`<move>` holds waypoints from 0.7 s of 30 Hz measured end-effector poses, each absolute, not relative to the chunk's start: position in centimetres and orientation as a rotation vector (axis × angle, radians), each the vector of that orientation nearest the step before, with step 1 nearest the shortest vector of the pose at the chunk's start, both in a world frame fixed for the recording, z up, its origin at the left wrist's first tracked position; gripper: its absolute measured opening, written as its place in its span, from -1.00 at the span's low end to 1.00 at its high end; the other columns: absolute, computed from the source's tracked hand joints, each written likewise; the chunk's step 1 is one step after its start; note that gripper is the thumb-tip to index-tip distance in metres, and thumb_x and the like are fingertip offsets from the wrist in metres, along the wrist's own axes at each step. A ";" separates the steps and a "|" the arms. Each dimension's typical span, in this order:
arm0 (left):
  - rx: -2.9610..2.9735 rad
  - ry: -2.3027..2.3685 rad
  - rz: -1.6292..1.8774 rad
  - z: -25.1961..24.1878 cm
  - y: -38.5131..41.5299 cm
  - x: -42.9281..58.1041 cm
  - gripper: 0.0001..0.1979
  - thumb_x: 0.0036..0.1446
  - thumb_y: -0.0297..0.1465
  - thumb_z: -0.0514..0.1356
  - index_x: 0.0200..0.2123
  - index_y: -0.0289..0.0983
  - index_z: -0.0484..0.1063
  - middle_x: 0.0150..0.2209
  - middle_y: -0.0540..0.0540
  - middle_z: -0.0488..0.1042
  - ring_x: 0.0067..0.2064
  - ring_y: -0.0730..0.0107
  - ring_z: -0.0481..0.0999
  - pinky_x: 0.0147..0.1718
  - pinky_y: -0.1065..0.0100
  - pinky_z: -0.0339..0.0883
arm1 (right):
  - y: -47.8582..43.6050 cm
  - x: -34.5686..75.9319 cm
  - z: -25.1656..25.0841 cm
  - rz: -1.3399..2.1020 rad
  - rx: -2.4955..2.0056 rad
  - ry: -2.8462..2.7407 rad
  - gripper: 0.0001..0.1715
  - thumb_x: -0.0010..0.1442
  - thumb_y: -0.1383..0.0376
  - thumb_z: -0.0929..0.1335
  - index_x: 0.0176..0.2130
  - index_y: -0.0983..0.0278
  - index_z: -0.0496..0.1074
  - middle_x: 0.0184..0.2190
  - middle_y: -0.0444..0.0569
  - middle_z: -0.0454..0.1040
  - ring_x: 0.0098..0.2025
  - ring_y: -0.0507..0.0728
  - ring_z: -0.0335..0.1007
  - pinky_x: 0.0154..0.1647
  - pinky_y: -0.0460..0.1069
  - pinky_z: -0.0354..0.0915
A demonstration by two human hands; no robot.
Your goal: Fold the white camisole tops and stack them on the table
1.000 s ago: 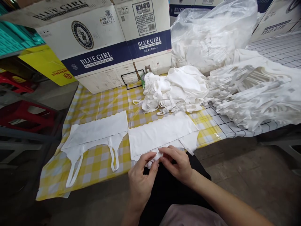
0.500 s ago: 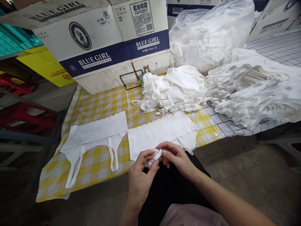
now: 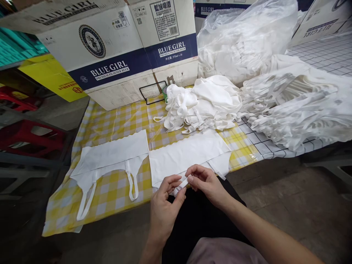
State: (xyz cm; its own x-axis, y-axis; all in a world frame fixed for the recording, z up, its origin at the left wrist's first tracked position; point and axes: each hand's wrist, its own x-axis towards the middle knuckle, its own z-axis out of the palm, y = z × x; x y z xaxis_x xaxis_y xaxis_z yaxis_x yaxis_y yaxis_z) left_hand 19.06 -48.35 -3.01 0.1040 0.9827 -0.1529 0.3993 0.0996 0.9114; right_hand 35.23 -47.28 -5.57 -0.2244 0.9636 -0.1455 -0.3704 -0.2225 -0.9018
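A white garment (image 3: 187,154) lies flat at the near edge of the yellow checked tablecloth (image 3: 115,121). Its thin white strap (image 3: 182,186) runs between my two hands. My left hand (image 3: 165,205) pinches the strap's near end with thumb and fingers. My right hand (image 3: 207,183) pinches the other end, just above my lap. A second white garment (image 3: 110,156) lies flat to the left, its two straps hanging toward the table edge.
A loose heap of white garments (image 3: 203,102) sits behind, with a larger stack (image 3: 297,106) to the right and a clear plastic bag of them (image 3: 244,40) at the back. Blue Girl beer cartons (image 3: 115,55) stand at the far edge. Red stools (image 3: 30,134) are on the left.
Both hands have lifted slightly off the garment's edge and drawn the strap out between them; the view has shifted a little.
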 end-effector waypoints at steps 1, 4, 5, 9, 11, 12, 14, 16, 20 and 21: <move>1.465 1.449 0.797 -3.1 -48.3 19.0 -0.74 0.03 -0.35 0.22 -0.16 -0.18 0.35 -0.21 -0.05 0.46 -0.14 0.33 0.46 -0.18 0.35 0.41 | -47.3 35.2 -5.6 1.656 -0.932 -0.934 -0.76 0.14 0.18 0.35 -0.26 0.31 0.37 -0.56 -0.21 0.22 -0.54 -0.08 0.12 -0.49 -0.13 0.09; 1.512 1.460 0.796 -3.1 -48.3 19.0 -0.74 0.03 -0.37 0.21 -0.16 -0.18 0.35 -0.17 -0.04 0.45 -0.13 0.35 0.45 -0.16 0.37 0.37 | -47.3 35.3 -5.6 1.663 -0.928 -0.929 -0.77 0.15 0.18 0.35 -0.25 0.30 0.36 -0.56 -0.22 0.21 -0.53 -0.07 0.11 -0.48 -0.12 0.09; 1.525 1.463 0.789 -3.1 -48.3 19.0 -0.73 0.02 -0.38 0.22 -0.15 -0.18 0.35 -0.16 -0.04 0.45 -0.13 0.35 0.45 -0.15 0.37 0.36 | -47.3 35.4 -5.5 1.662 -0.925 -0.933 -0.77 0.16 0.18 0.34 -0.25 0.30 0.36 -0.56 -0.22 0.21 -0.53 -0.07 0.11 -0.47 -0.12 0.09; 1.485 1.457 0.735 -2.8 -48.1 19.0 -0.70 0.05 -0.30 0.19 -0.11 -0.20 0.35 -0.26 -0.04 0.46 -0.24 0.38 0.46 -0.29 0.42 0.34 | -47.3 35.4 -5.3 1.655 -0.920 -0.952 -0.78 0.17 0.19 0.33 -0.25 0.31 0.36 -0.55 -0.21 0.21 -0.52 -0.07 0.11 -0.47 -0.12 0.09; 1.467 1.450 0.674 -2.7 -48.0 19.0 -0.77 0.11 -0.26 0.13 -0.20 -0.24 0.39 -0.45 0.02 0.41 -0.44 0.47 0.39 -0.45 0.47 0.26 | -47.4 35.4 -5.2 1.633 -0.933 -0.969 -0.79 0.17 0.20 0.33 -0.25 0.31 0.36 -0.54 -0.21 0.21 -0.51 -0.07 0.11 -0.48 -0.13 0.09; 1.468 1.448 0.642 -2.6 -47.9 19.0 -0.79 0.13 -0.24 0.11 -0.28 -0.26 0.40 -0.53 0.05 0.34 -0.52 0.52 0.31 -0.52 0.49 0.20 | -47.5 35.4 -5.1 1.618 -0.939 -0.983 -0.80 0.17 0.21 0.33 -0.26 0.31 0.37 -0.54 -0.21 0.22 -0.51 -0.07 0.11 -0.48 -0.13 0.09; 1.469 1.438 0.594 -2.5 -47.8 18.9 -0.75 0.14 -0.22 0.10 -0.41 -0.29 0.38 -0.61 0.08 0.23 -0.59 0.58 0.18 -0.59 0.50 0.08 | -47.5 35.4 -5.0 1.599 -0.945 -1.008 -0.81 0.17 0.22 0.33 -0.27 0.31 0.38 -0.54 -0.19 0.23 -0.50 -0.07 0.13 -0.47 -0.12 0.11; 1.434 1.421 0.581 -2.5 -47.7 18.8 -0.75 0.13 -0.23 0.11 -0.45 -0.29 0.37 -0.61 0.09 0.18 -0.59 0.60 0.12 -0.60 0.50 0.02 | -47.6 35.3 -4.9 1.602 -0.944 -1.002 -0.80 0.17 0.21 0.33 -0.28 0.32 0.38 -0.53 -0.18 0.24 -0.51 -0.07 0.14 -0.47 -0.12 0.11; 1.350 1.391 0.582 -2.4 -47.7 18.6 -0.78 0.12 -0.24 0.13 -0.40 -0.29 0.35 -0.57 0.08 0.22 -0.56 0.61 0.14 -0.57 0.51 0.03 | -47.5 35.3 -5.2 1.635 -0.923 -0.933 -0.78 0.16 0.20 0.34 -0.26 0.32 0.38 -0.54 -0.19 0.23 -0.52 -0.08 0.11 -0.49 -0.13 0.09; 1.338 1.389 0.576 -2.4 -47.8 18.6 -0.78 0.12 -0.24 0.13 -0.39 -0.29 0.35 -0.57 0.08 0.23 -0.56 0.61 0.14 -0.57 0.51 0.03 | -47.5 35.2 -5.3 1.646 -0.915 -0.922 -0.78 0.16 0.19 0.34 -0.26 0.32 0.38 -0.54 -0.20 0.23 -0.52 -0.08 0.11 -0.49 -0.13 0.09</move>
State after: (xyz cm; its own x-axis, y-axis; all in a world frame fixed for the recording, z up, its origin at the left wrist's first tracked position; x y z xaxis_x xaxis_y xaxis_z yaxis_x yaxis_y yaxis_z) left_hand 18.57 -47.76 -2.42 0.2027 0.9137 -0.3522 0.3961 0.2524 0.8828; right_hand 35.25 -47.52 -5.27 -0.2160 0.9672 -0.1339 -0.3907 -0.2113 -0.8959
